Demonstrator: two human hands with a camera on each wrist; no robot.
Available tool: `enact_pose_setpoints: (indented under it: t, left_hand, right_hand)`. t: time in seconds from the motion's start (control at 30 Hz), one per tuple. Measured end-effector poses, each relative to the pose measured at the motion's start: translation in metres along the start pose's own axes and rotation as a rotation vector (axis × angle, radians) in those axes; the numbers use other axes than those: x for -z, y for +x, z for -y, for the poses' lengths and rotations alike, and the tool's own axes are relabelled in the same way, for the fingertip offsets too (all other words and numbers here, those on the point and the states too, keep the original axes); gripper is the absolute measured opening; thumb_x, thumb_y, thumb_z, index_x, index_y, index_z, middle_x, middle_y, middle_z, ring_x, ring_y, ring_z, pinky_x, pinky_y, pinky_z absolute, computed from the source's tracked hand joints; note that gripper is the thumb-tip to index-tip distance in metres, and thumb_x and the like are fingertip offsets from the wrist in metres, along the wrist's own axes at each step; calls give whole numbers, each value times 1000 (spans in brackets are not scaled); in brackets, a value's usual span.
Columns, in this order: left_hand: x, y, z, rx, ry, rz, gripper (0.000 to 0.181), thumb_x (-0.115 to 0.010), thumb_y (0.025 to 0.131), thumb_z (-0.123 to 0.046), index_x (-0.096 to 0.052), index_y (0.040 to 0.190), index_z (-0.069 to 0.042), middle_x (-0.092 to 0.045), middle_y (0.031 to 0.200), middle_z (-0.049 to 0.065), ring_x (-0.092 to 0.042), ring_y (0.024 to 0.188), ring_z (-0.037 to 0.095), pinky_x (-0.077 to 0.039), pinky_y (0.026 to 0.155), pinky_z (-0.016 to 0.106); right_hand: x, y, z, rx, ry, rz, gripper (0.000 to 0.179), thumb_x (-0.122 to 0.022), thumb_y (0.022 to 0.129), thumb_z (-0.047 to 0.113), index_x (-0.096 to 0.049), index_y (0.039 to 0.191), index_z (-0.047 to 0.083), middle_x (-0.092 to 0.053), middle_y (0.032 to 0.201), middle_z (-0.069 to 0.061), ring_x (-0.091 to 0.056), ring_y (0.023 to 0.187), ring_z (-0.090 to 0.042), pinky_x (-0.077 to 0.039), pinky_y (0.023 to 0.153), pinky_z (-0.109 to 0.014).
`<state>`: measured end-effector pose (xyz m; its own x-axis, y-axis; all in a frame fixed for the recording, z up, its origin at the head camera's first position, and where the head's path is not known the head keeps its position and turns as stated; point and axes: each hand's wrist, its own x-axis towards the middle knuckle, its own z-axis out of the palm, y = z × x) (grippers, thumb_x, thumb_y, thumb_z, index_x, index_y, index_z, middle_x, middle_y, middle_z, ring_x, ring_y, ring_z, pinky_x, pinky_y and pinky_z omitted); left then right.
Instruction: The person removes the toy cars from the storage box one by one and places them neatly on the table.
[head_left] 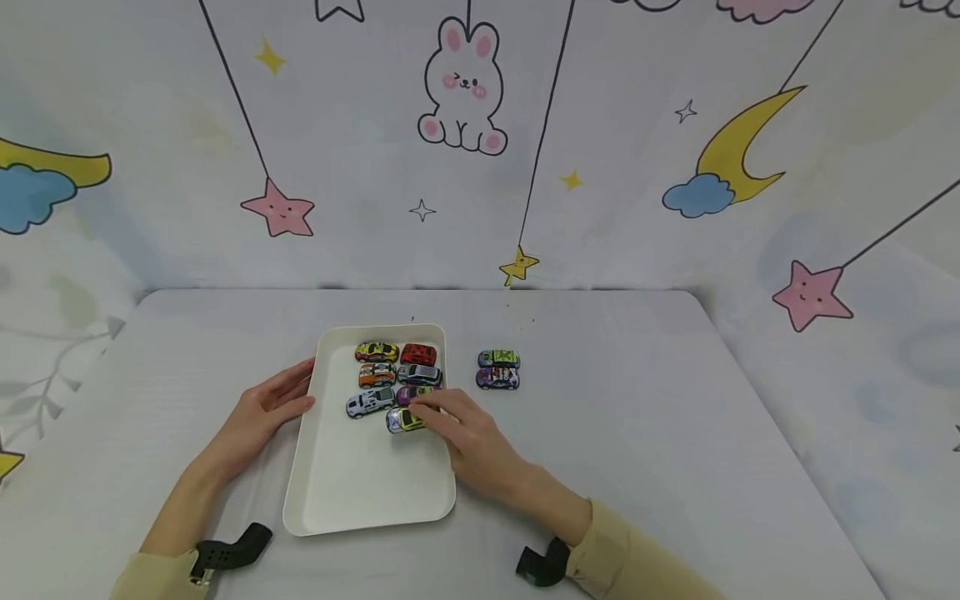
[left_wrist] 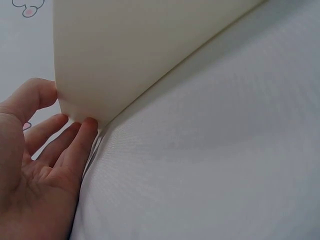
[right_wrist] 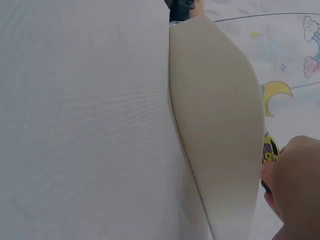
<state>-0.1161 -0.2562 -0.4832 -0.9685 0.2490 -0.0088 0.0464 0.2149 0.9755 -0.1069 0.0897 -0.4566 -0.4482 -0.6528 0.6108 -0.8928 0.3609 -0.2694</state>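
Note:
A white tray (head_left: 360,487) lies on the table with several small toy cars in its far half. My right hand (head_left: 483,446) reaches over its right wall and pinches a yellow-and-white toy car (head_left: 401,420) between thumb and fingers. Just beyond that car are a purple toy car (head_left: 411,394), partly covered by the fingers, and a silver toy car (head_left: 370,403). Along the tray's left side, my left hand (head_left: 251,425) touches the outer wall with extended fingers. In the left wrist view, those fingertips (left_wrist: 89,122) meet the tray wall (left_wrist: 125,55).
Orange (head_left: 377,375), black-and-white (head_left: 420,375), yellow-red (head_left: 377,352) and red (head_left: 418,354) toy cars sit farther back in the tray. Right of it, a green toy car (head_left: 498,358) and a purple-white one (head_left: 498,378) stand on the white tablecloth (head_left: 637,433).

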Motion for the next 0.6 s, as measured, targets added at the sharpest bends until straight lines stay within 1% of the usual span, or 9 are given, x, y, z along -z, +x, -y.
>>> enact_pose_setpoints:
  t: [0.17,0.33,0.6]
  left_hand:
    - [0,0,-1,-9,-4,2,64,-60,101,-18,-30,157,-7,-28,162,19,-40,136,-7,-41,99,6]
    - [0,0,-1,-4,-2,0,65,-61,101,-19,-30,157,-7,-28,162,19,-40,135,-8,-41,99,6]
    - [-1,0,0,-4,0,-1,64,-61,101,-19,-31,157,-6,-29,161,20,-41,133,-10,-41,99,6]
  right_hand:
    - [5,-6,-4,-24,-1,-85,40,-63,90,-9,-64,128,2,-61,128,-10,-58,120,-23,-50,104,-29]
    - [8,-16,-14,-57,-6,-156,40,-64,89,-10,-65,127,1,-62,127,-12,-58,117,-25,-52,101,-32]
    - [10,-33,-34,-137,-14,-211,39,-65,88,-13,-67,124,1,-64,124,-11,-58,117,-26,-50,101,-32]
